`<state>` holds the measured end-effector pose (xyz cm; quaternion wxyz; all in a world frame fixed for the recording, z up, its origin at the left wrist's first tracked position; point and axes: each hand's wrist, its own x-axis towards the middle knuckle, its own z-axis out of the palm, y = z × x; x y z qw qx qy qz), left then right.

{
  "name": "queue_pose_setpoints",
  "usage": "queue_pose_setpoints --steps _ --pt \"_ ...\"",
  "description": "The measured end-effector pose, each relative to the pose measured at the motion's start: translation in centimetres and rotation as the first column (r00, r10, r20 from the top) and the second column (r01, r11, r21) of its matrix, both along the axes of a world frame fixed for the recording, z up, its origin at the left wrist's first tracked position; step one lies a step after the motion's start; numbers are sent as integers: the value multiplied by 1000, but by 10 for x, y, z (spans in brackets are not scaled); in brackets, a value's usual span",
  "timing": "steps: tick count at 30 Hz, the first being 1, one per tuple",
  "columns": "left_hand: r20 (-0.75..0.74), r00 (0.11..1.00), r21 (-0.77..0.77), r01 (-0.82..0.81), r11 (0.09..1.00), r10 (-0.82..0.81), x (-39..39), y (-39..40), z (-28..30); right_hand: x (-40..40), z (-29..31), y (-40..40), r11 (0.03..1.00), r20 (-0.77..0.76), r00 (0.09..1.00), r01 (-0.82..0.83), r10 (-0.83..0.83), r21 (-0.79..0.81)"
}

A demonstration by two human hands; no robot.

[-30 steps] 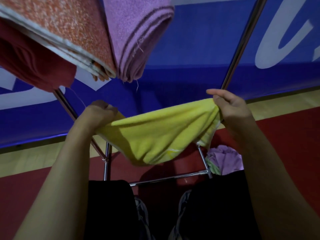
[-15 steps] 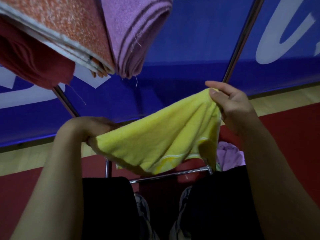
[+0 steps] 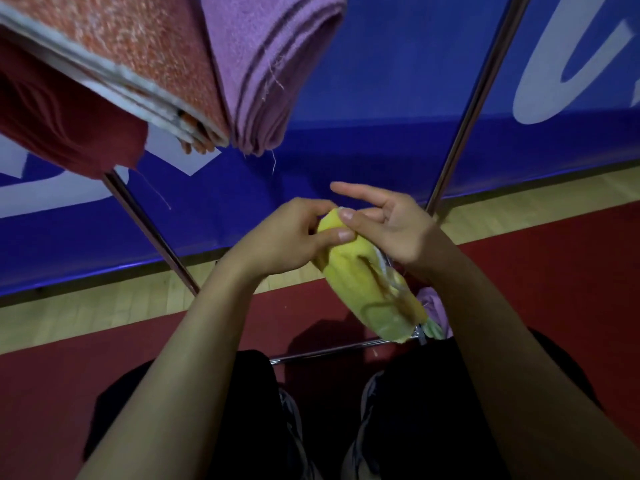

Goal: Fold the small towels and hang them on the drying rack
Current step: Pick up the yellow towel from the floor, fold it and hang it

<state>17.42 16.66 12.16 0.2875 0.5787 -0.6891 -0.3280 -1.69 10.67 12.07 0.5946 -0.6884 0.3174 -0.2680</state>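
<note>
A yellow towel point(image 3: 367, 282) hangs folded in half in front of me, its two top corners brought together. My left hand point(image 3: 287, 237) pinches that top edge between thumb and fingers. My right hand point(image 3: 388, 223) meets it from the right, thumb on the towel's top corner, its other fingers stretched out. Above, folded towels hang on the drying rack point(image 3: 474, 105): a dark red one point(image 3: 62, 126), an orange one point(image 3: 138, 57) and a purple one point(image 3: 273, 64).
The rack's metal legs point(image 3: 152, 233) slant down to a low crossbar point(image 3: 329, 349). A heap of purple and green cloth point(image 3: 434, 313) lies by the rack's right foot. A blue banner point(image 3: 381, 116) stands behind, over wood and red floor. My legs and shoes are below.
My hands have come together from wide apart, bringing the yellow towel's two ends to meet. The towel went from spread out between my hands to hanging doubled.
</note>
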Motion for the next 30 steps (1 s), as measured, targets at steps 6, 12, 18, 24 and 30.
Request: queue_pose_setpoints --steps 6,12,18,24,30 --pt "95 995 -154 -25 988 40 -5 -3 -4 -8 -3 -4 997 -53 999 -7 3 -78" --pt "58 993 -174 -88 981 99 -5 -5 -3 -8 -10 -9 995 -16 999 26 -27 -96" --pt "-227 907 -185 -398 899 355 2 5 15 -8 -33 -8 982 -181 983 4 -39 -190" --pt "-507 761 79 -428 901 405 13 10 22 -10 -41 -5 855 -727 686 -364 -22 -369" --pt "-750 604 184 -200 962 269 16 11 27 -11 -56 -21 881 -857 514 -390 -35 -270"
